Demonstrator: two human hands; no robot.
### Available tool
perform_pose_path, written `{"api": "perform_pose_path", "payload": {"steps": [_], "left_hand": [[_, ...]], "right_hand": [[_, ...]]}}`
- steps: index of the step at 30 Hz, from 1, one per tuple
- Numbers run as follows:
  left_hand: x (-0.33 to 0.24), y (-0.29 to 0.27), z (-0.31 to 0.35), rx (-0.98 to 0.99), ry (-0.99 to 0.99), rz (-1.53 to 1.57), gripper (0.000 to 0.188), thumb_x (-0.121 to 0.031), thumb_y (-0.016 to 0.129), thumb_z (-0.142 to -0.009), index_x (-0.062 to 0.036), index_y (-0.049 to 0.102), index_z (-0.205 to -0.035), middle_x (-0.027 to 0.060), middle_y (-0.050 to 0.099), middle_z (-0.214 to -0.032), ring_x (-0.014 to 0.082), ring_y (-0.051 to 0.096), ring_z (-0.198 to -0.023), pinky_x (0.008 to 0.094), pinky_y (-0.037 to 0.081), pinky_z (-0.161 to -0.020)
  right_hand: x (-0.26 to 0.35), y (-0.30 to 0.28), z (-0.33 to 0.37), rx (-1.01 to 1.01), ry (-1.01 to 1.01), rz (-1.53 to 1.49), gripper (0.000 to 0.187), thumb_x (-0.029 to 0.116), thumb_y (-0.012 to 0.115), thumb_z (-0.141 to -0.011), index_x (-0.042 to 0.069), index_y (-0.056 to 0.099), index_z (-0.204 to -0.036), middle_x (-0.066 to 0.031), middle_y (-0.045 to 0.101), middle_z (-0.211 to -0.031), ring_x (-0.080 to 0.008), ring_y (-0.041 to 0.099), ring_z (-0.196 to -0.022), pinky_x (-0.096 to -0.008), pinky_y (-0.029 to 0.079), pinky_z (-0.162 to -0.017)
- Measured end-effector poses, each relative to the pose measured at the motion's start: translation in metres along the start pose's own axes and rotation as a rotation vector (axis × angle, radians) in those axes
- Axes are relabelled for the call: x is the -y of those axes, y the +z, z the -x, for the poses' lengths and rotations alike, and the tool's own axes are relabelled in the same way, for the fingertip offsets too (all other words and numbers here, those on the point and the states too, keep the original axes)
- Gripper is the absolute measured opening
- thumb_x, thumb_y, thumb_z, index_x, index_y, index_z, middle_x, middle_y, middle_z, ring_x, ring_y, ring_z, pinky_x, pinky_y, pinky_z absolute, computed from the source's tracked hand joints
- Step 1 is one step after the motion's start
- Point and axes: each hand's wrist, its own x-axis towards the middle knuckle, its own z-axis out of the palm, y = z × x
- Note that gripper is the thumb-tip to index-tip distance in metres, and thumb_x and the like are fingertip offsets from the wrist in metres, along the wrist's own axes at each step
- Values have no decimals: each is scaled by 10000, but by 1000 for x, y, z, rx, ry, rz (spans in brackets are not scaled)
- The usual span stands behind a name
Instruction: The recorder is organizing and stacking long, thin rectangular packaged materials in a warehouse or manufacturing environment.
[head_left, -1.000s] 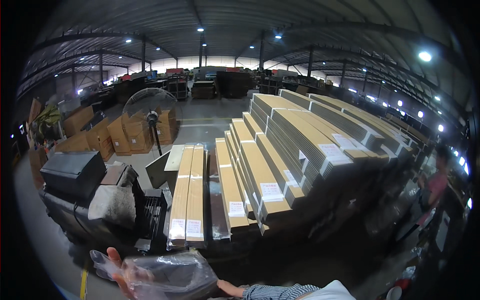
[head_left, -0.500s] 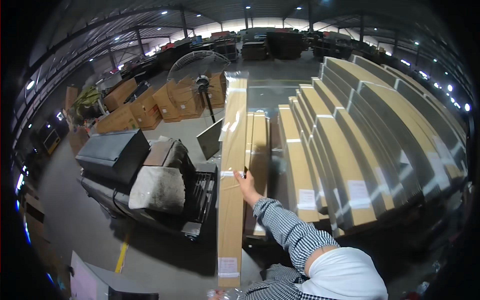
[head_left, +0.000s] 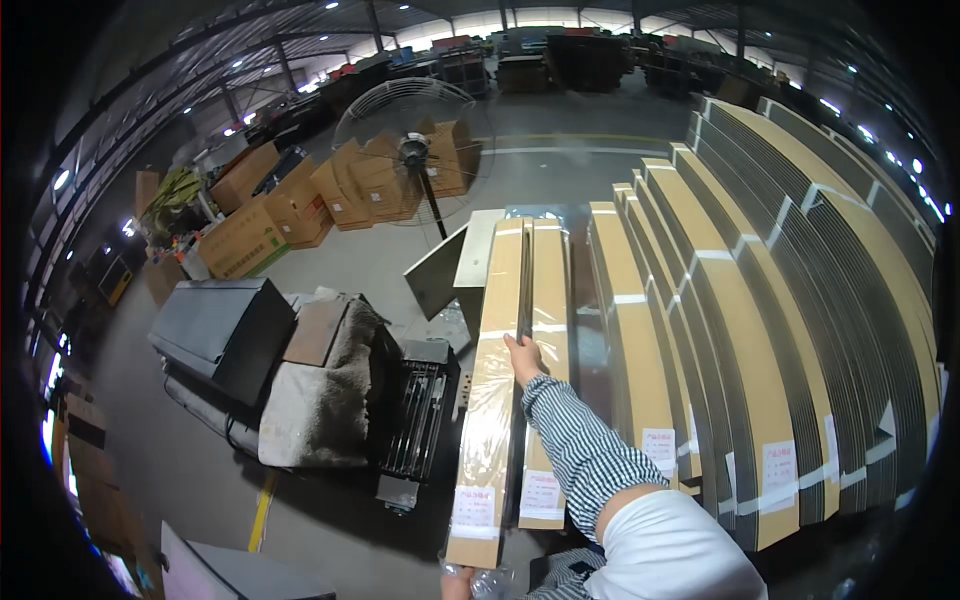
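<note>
A long, flat brown cardboard package [head_left: 487,400] in clear film lies lengthwise before me, with white straps and a paper label at its near end. My right hand [head_left: 524,358] reaches forward in a checked sleeve and grips its right edge near the middle strap, fingers closed over it. At the bottom of the picture, my left hand [head_left: 457,583] holds the near end by the loose film; its fingers are partly cut off. A similar package [head_left: 548,400] lies just to the right, side by side with the first, partly behind my right forearm.
Stacks of long strapped boards [head_left: 700,290] rise on the right. To the left stands a dark machine [head_left: 225,325] with a worn cloth-covered part [head_left: 320,400]. A caged fan [head_left: 413,150] stands ahead, near cardboard boxes [head_left: 345,190]. A pale panel [head_left: 480,250] is beyond the package.
The package has tipped down from a raised position; its far end dropped away and now lies beside the other package. Both hands keep hold of it, and my view has shifted slightly left.
</note>
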Motion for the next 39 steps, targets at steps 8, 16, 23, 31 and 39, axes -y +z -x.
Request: {"api": "perform_pose_path", "payload": {"steps": [8, 16, 23, 31, 39], "left_hand": [[10, 34, -38, 107, 87, -95, 245, 5, 726, -797, 1, 643, -1027, 65, 645, -932, 164, 618, -793, 345, 499, -667], [36, 16, 68, 366, 332, -266, 299, -18, 662, -859, 44, 602, -1145, 111, 709, -995, 158, 631, -908, 275, 458, -819], [-10, 51, 212, 714, 758, -102, 285, -119, 598, -954, 29, 583, -1198, 82, 692, -996, 98, 578, -861, 247, 432, -797], [-42, 97, 309, 870, 790, 177, 265, -47, 574, -960, 21, 573, -1216, 88, 683, -997, 71, 541, -792, 207, 412, -713], [-1, 160, 335, 872, 759, 202, 187, -79, 607, -942, 1, 618, -1110, 66, 686, -914, 95, 594, -811, 229, 442, -716]], "right_hand": [[-1, -88, 94, -291, -659, 303, 496, 194, 739, -788, 24, 623, -1239, -194, 488, -1398, -363, 403, -1333, -434, 326, -1112], [114, -332, 403, -705, -1030, 609, 383, 54, 695, -780, -9, 619, -1150, -202, 545, -1251, -410, 518, -1168, -463, 434, -992], [55, -401, 426, -609, -786, 1223, 598, 389, 682, -807, 28, 569, -1270, -214, 432, -1415, -416, 381, -1299, -547, 326, -1051], [96, -400, 515, -457, -447, 1084, 510, 315, 623, -814, 112, 598, -1282, -181, 448, -1451, -417, 342, -1342, -614, 314, -999], [106, -401, 638, 42, -706, 268, 361, 138, 778, -794, 48, 636, -1114, -56, 642, -965, -216, 582, -977, -340, 432, -904]]}}
